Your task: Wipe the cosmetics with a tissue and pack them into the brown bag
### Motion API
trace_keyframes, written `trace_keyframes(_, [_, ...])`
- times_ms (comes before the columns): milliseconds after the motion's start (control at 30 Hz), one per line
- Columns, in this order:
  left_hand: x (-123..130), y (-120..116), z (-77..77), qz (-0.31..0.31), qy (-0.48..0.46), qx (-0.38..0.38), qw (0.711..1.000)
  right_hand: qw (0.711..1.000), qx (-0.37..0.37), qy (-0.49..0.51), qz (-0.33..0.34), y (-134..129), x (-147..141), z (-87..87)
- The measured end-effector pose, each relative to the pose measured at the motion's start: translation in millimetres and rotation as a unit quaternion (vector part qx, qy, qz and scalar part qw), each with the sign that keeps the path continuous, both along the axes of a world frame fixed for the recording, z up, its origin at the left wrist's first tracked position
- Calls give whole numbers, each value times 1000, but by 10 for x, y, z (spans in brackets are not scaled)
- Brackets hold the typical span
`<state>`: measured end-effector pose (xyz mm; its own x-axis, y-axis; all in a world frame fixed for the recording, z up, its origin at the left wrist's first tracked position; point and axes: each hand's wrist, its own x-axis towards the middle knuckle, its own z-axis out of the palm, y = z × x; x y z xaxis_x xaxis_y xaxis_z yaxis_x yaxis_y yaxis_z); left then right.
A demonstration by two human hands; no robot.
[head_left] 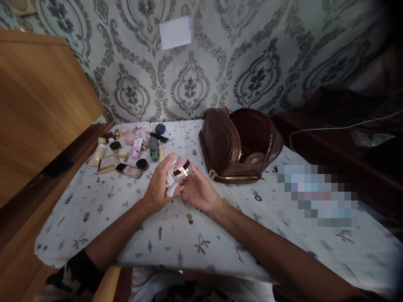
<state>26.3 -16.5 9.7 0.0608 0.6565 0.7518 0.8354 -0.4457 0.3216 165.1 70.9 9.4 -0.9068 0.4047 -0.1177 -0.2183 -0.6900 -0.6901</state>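
Between my two hands, above the middle of the table, is a small cosmetic jar (181,168) with a pink top and a shiny band. My left hand (159,186) is closed around a crumpled white wipe (170,183) pressed to the jar's left side. My right hand (200,192) grips the jar from the right and below, its thumb at the edge. Just beyond my left hand lie a black round pot (142,164), a green-capped bottle (154,149) and a slim cream tube (161,152).
Several cosmetics, including a pink-and-white tube (136,148) and a flat compact (108,163), lie at the back left. An unzipped brown bag (220,142) stands at the back right. A blurred-out item (315,195) lies at right. A wooden panel (40,109) borders the left.
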Motion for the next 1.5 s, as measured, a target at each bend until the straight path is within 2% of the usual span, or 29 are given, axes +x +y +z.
trace_keyframes(100, [-3, -23, 8, -39, -95, -48, 994, 1000, 21, 11, 4, 6, 12, -1])
trace_keyframes(233, [-3, -49, 42, -65, -210, -102, 970, 998, -7, 49, 30, 23, 7, -36])
trace_keyframes(333, [-19, -39, 42, -32, -248, -89, 964, 997, -40, 51, 37, 41, -17, -91])
trace_keyframes(500, [-45, -9, -24, 24, -235, -77, 969, 996, -75, 30, -24, 43, -59, -129])
trace_keyframes(600, [-39, 1, -33, 47, -231, -64, 970, 996, -70, 33, -32, 18, -58, -88])
trace_keyframes(700, [-32, 18, 5, 57, -268, -65, 960, 999, -35, 38, -17, -7, -37, -54])
trace_keyframes(767, [-34, 34, 35, 51, -321, -85, 942, 999, -11, 39, 6, -17, -21, -53])
trace_keyframes(933, [-54, 54, 75, 17, -457, -150, 876, 997, 32, 43, 62, -44, 7, -67])
trace_keyframes(1033, [-63, 38, 91, -57, -499, -200, 841, 995, 30, 40, 87, -58, 16, -54])
trace_keyframes(1133, [-64, 20, 109, -154, -538, -259, 787, 993, 19, 43, 108, -58, 20, -49])
trace_keyframes(1200, [-62, 17, 117, -181, -552, -266, 769, 992, 14, 47, 112, -55, 17, -58])
trace_keyframes(1267, [-64, 24, 118, -183, -556, -253, 770, 993, 15, 46, 109, -53, 10, -72])
trace_keyframes(1500, [-101, 83, 75, -146, -560, -151, 802, 995, 6, 48, 85, -78, -37, -84])
